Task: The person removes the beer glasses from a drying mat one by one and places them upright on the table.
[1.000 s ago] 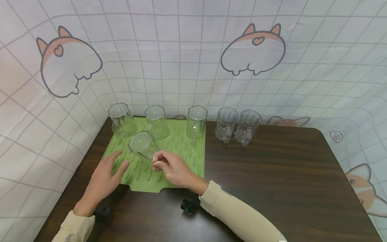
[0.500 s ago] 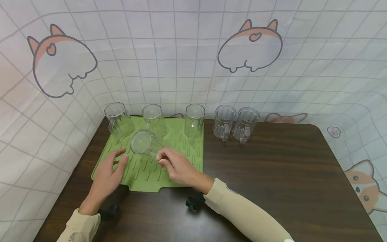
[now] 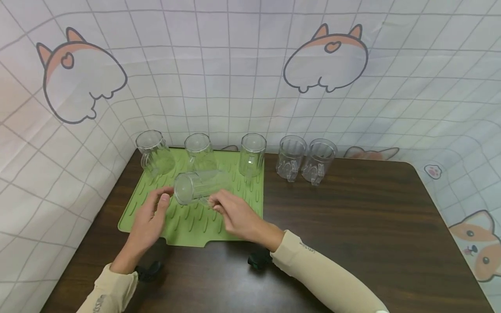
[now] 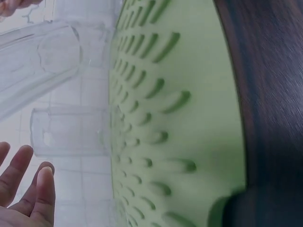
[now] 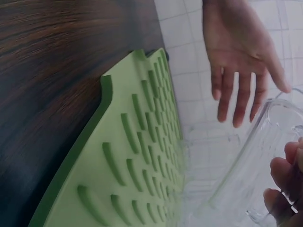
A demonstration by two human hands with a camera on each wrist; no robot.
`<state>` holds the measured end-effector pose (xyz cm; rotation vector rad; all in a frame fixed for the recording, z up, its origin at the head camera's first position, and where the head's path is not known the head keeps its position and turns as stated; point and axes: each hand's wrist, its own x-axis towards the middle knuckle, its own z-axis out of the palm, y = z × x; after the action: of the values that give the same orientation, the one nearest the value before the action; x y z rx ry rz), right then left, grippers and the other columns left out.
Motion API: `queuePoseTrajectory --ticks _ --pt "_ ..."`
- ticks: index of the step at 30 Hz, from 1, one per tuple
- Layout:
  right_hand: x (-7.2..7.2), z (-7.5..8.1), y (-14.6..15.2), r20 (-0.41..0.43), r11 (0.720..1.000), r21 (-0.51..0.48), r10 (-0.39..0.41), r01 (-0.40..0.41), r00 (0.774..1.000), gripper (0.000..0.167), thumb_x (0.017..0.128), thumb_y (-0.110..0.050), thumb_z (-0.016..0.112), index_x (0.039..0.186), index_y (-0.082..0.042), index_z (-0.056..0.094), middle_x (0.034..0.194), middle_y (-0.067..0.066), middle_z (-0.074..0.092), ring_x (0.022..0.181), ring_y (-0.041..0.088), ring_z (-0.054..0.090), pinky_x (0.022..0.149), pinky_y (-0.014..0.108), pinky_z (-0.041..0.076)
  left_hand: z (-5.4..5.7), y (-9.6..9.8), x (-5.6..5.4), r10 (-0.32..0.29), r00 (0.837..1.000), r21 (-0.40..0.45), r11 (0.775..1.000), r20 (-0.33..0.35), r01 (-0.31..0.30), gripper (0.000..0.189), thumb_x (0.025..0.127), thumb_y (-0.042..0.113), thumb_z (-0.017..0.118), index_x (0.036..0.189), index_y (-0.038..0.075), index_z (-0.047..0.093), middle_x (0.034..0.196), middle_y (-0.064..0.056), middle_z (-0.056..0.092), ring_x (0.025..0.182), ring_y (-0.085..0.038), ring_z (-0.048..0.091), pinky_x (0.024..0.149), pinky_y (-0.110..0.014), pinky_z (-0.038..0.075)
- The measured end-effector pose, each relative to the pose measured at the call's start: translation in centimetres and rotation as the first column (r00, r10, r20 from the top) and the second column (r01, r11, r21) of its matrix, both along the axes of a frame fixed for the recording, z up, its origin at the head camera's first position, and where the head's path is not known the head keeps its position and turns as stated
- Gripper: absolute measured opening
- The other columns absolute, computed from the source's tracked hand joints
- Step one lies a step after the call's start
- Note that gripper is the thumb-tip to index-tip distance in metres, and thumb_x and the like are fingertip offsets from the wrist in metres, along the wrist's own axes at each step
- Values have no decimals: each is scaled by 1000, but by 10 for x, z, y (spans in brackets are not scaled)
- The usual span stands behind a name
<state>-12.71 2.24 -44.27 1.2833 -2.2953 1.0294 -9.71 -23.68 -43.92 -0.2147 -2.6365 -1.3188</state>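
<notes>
A clear glass mug [image 3: 201,187] lies nearly level in the air over the green ridged mat [image 3: 188,230]. My right hand [image 3: 236,215] grips it by the handle, with curled fingers also showing in the right wrist view beside the mug [image 5: 265,161]. Close to the mug's left end is my left hand [image 3: 150,217], its fingers straight and apart from each other in the right wrist view. Nothing is between that hand's fingers and thumb. From the left wrist, the tilted mug [image 4: 33,66] appears above the left fingers [image 4: 16,172].
Along the mat's back edge stand three glass mugs: one at left [image 3: 156,156], one in the middle [image 3: 201,154], one at right [image 3: 252,158]. Two more mugs [image 3: 289,158] stand together on the dark wooden table [image 3: 352,226]. A patterned cloth wall [image 3: 242,78] encloses the back and sides.
The held mug has turned from a slant to nearly level, and the right hand has shifted slightly right and up. The left hand has moved right, closer to the mug's end.
</notes>
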Motion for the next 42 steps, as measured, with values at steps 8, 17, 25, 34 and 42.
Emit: queuePoseTrajectory --ticks 8,17,25,34,42 --pt "-1 -3 7 -158 999 14 -37 40 987 7 104 -4 53 107 -5 59 92 4 62 85 15 56 81 24 54 4 13 -4 -66 995 150 986 -70 76 40 115 23 35 143 0 50 141 -20 59 125 6 53 95 -2 42" --pt "-2 -10 16 -340 995 25 -81 96 937 28 87 11 58 108 -7 61 92 1 63 82 15 57 69 23 45 8 29 -6 -156 983 251 952 -93 175 41 113 13 38 148 -8 35 143 -25 48 121 13 54 89 -8 49" --pt "-1 -15 20 -414 993 44 -79 107 907 47 69 15 51 108 -7 65 91 0 65 82 14 59 70 24 48 8 38 -3 -161 986 275 951 38 144 51 112 21 45 156 3 27 156 -21 37 141 -35 49 94 -4 45" --pt "1 -20 26 -465 985 106 -74 139 882 49 71 14 52 112 -8 69 95 -2 68 85 13 62 71 24 49 4 47 -8 -196 976 352 924 98 150 60 108 19 54 157 5 22 161 -22 26 145 -44 44 87 -14 56" --pt "1 -25 29 -543 970 149 -80 190 836 42 77 8 55 112 -9 71 95 -3 69 84 12 62 76 24 52 0 56 -10 -187 975 375 918 118 131 69 100 17 69 155 10 28 159 -18 32 144 -41 46 83 -17 58"
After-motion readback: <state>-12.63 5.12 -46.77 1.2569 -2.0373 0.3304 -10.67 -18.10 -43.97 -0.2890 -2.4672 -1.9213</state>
